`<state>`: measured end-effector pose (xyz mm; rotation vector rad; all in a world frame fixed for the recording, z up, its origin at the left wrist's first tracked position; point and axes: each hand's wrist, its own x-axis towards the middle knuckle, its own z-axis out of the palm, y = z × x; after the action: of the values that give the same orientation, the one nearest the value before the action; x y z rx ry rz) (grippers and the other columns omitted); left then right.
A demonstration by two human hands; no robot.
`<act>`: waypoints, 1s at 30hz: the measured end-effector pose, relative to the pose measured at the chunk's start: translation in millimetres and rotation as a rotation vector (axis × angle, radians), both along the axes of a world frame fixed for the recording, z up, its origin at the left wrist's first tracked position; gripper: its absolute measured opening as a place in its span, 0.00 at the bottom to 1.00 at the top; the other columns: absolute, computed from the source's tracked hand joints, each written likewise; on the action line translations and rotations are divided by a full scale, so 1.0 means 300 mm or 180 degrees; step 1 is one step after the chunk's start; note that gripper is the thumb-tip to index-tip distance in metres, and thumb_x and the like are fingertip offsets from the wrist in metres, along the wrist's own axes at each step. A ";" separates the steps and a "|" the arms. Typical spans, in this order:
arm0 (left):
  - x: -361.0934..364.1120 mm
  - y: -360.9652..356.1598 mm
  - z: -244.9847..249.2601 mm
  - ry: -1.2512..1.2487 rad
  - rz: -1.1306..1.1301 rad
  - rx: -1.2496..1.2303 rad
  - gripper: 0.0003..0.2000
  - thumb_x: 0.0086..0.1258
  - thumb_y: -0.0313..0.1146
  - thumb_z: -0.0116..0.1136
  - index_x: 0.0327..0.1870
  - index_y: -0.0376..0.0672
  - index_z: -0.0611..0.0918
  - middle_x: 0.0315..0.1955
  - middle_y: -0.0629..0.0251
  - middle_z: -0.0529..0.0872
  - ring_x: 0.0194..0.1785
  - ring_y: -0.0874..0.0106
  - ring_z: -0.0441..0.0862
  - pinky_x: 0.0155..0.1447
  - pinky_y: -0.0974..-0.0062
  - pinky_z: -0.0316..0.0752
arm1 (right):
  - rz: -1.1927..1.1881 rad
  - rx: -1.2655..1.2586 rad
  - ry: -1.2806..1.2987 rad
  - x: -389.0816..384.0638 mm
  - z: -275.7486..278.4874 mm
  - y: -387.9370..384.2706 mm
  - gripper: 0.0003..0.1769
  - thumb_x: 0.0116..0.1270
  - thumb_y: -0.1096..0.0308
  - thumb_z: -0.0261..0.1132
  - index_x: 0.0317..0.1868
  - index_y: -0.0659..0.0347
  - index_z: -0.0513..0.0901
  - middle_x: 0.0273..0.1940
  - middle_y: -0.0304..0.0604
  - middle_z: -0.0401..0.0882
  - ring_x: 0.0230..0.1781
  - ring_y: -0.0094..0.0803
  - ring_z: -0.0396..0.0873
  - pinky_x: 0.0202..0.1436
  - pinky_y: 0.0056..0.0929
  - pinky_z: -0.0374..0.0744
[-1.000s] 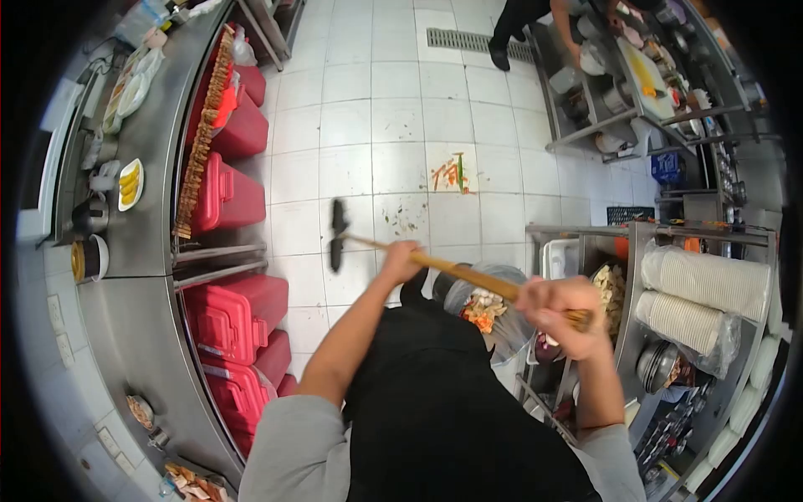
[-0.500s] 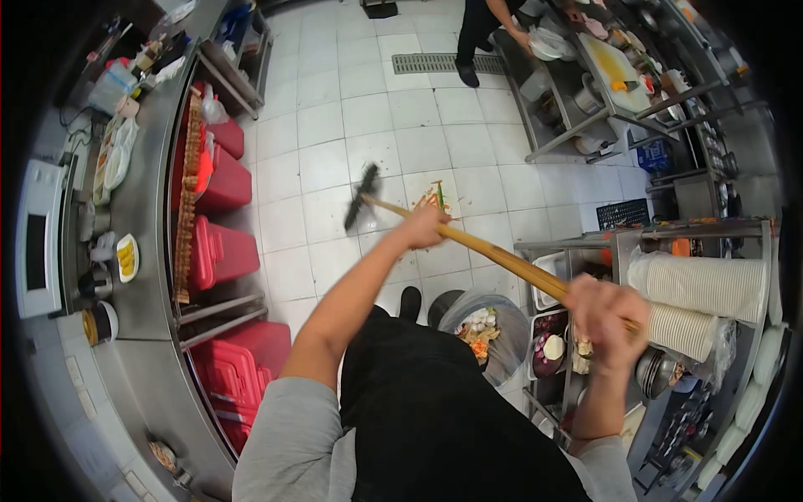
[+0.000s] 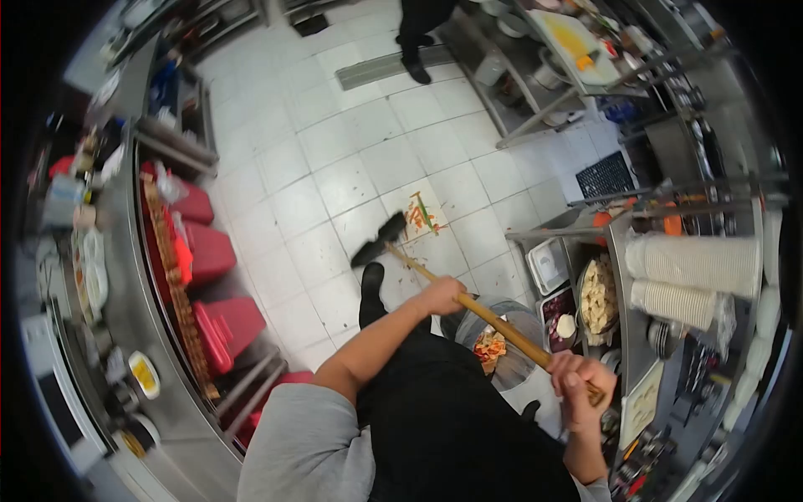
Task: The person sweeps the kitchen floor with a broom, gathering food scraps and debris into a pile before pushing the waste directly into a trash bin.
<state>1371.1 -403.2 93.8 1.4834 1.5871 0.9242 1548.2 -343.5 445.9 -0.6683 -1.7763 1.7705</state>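
Note:
Both my hands grip the wooden handle of a broom [image 3: 510, 333]. My left hand [image 3: 443, 296] is wrapped round the lower part of the handle, and my right hand [image 3: 583, 387] is closed near its top end. The dark broom head [image 3: 378, 240] rests on the white tiled floor, just ahead of my shoe [image 3: 371, 284]. Right beside the bristles lies a patch of food scraps [image 3: 421, 216], orange bits with a green strip among them. Under the handle stands a bin with a clear liner [image 3: 516, 368], holding food waste [image 3: 489, 347].
Red lidded bins [image 3: 238, 322] line the space under the steel counter [image 3: 188, 418] on the left. At right, a steel shelf carries stacked white containers [image 3: 694, 263] and a bowl of pale pieces [image 3: 598, 294]. Another person's legs [image 3: 416, 38] are at the back, near a floor drain [image 3: 360, 74].
The broom head has come closer to my feet and right, up beside the scraps. Both hands have moved lower in view with the handle. My view has turned, and one foot is further forward.

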 end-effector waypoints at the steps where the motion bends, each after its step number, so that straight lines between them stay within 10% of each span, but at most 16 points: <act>1: -0.019 0.006 0.058 0.0024 -0.0148 0.0037 0.19 0.69 0.46 0.61 0.25 0.40 0.84 0.24 0.48 0.84 0.32 0.46 0.82 0.39 0.53 0.77 | -0.0041 -0.0021 -0.0047 -0.008 0.044 0.000 0.18 0.67 0.74 0.65 0.22 0.59 0.67 0.18 0.38 0.71 0.20 0.28 0.71 0.38 0.40 0.76; 7: -0.234 0.156 0.188 0.0056 -0.0798 -0.0107 0.12 0.66 0.39 0.62 0.27 0.39 0.85 0.26 0.49 0.85 0.34 0.49 0.83 0.42 0.56 0.79 | -0.0644 0.0210 0.0423 -0.089 0.148 -0.033 0.20 0.65 0.65 0.68 0.20 0.56 0.68 0.18 0.37 0.71 0.18 0.29 0.71 0.36 0.38 0.75; 13: -0.468 0.411 -0.183 0.0760 -0.0207 0.0414 0.15 0.61 0.40 0.66 0.24 0.36 0.81 0.28 0.46 0.83 0.37 0.47 0.82 0.45 0.54 0.78 | -0.1055 0.0911 0.0094 -0.317 -0.400 -0.061 0.11 0.67 0.82 0.60 0.26 0.63 0.72 0.25 0.42 0.76 0.27 0.32 0.74 0.37 0.32 0.74; 18: -0.258 0.224 -0.266 0.1116 -0.1750 0.0228 0.08 0.50 0.37 0.66 0.26 0.44 0.84 0.27 0.51 0.85 0.39 0.51 0.83 0.50 0.55 0.75 | -0.1449 0.0657 -0.0594 -0.200 -0.227 -0.319 0.12 0.68 0.81 0.59 0.25 0.62 0.71 0.24 0.42 0.76 0.25 0.32 0.74 0.38 0.34 0.77; 30: -0.092 0.120 0.157 0.0083 -0.2910 0.0071 0.08 0.54 0.34 0.60 0.32 0.43 0.87 0.29 0.49 0.86 0.37 0.47 0.84 0.47 0.53 0.78 | -0.2322 0.0048 -0.0083 -0.053 0.177 -0.491 0.14 0.60 0.69 0.69 0.23 0.60 0.71 0.20 0.41 0.74 0.21 0.33 0.74 0.43 0.43 0.75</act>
<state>1343.5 -367.1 141.0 1.9562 0.7350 0.3802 1532.1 -490.9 498.9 -1.1544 -1.3065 1.2429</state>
